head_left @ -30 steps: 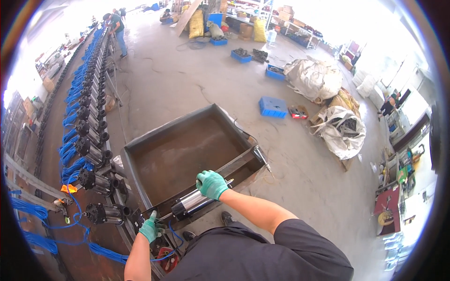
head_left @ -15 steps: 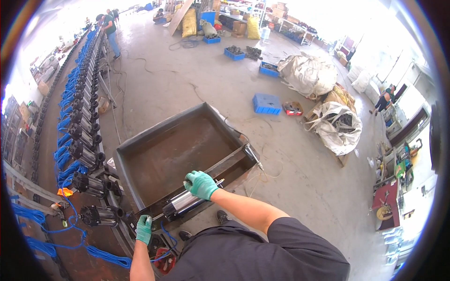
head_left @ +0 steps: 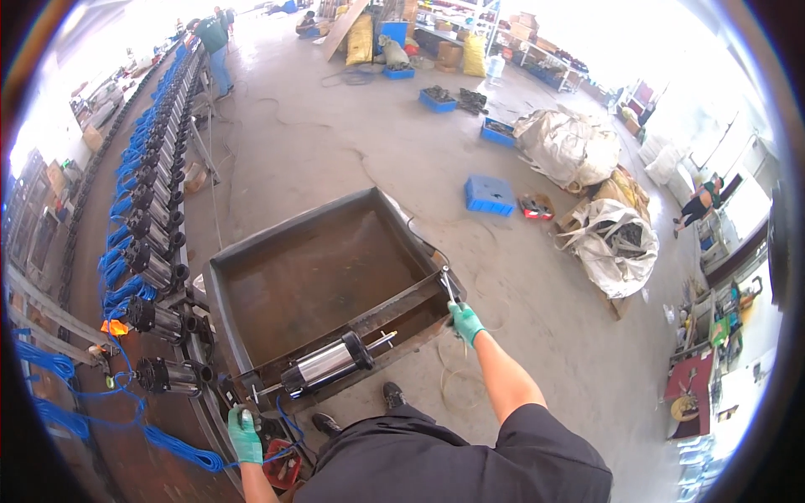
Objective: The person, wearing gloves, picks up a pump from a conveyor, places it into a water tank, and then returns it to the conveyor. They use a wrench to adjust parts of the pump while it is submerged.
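Red bin [head_left: 282, 468] is partly blocked by the left forearm [head_left: 257, 483]. Left hand [head_left: 244, 436] looks loosely curled just beside the pump [head_left: 327, 369]'s rod end, but honestly can't tell if it's gripping anything. Right hand [head_left: 464, 323] is closed around the silver tool [head_left: 449, 287]. Pump's lying along the tank [head_left: 225, 310]'s near edge.

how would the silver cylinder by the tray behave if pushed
The cylinder could well roll, since its body is round. It looks heavy for its size, with a metallic body and a thick black end collar. Its smooth, shiny side may be slippery.
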The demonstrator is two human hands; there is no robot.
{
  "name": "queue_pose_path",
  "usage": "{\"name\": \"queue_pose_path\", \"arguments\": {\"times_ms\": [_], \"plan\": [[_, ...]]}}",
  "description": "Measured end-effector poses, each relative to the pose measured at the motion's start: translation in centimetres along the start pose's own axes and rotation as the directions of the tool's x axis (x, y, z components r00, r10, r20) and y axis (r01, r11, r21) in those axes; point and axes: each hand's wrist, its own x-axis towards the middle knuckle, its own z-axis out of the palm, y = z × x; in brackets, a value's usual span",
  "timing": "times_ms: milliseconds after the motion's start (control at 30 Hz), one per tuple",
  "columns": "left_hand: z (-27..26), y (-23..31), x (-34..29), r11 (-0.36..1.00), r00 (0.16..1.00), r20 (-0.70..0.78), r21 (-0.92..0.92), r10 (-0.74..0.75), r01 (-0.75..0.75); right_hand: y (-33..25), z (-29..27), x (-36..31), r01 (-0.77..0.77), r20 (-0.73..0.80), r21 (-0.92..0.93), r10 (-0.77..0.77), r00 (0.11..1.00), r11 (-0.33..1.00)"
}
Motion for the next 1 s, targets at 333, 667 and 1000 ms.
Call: {"name": "queue_pose_path", "arguments": {"times_ms": [333, 667, 1000], "plan": [[10.5, 14.5, -1.7, 0.949, 0.935, 0.171, -0.103, 0.312, -0.298, -5.9, 16.6, -17.5, 0.587, 0.454, 0.255, -0.631, 0.629, 0.768], [9.7, 13.7, -0.9, 0.863, 0.961, -0.275, -0.480, 0.022, -0.157, -5.6, 25.7, -23.0, 0.909, 0.834, -0.063, -0.479, 0.274, 0.411], [0.1, 3.6, 5.4, 0.730, 0.789, -0.242, -0.593, -0.565, 0.341, -13.0, 20.2, -13.4, 0.889, 0.672, -0.454, -0.629, 0.390, 0.066]]}}
